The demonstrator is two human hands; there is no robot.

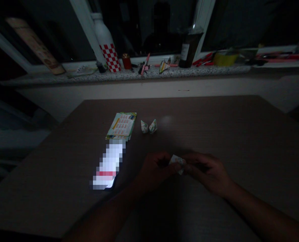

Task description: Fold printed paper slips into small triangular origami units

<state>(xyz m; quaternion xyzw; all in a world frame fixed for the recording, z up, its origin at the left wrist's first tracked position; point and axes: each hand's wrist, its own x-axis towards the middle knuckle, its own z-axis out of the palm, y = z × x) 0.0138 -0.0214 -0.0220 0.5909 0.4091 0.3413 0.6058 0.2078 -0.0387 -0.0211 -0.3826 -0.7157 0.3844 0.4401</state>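
Paper (177,163) pinched between fingertips of left hand (157,170) and right hand (207,170).

phone (109,164) before card stack (122,126), two folded papers (148,126) right of the stack, all on table (202,121)

Along the speckled sill (89,79) under the dark window (56,28), we see a tall patterned tube (36,45) at the left, then a white bottle (106,43) with red-and-white checks on its lower part. Just right of it we find a small reddish jar (126,62), and farther right a dark container (192,48) with a pale label, near a yellow object (225,59) too dim for us to identify. On the bench (214,124) we see a lit phone (110,164), its screen blurred.
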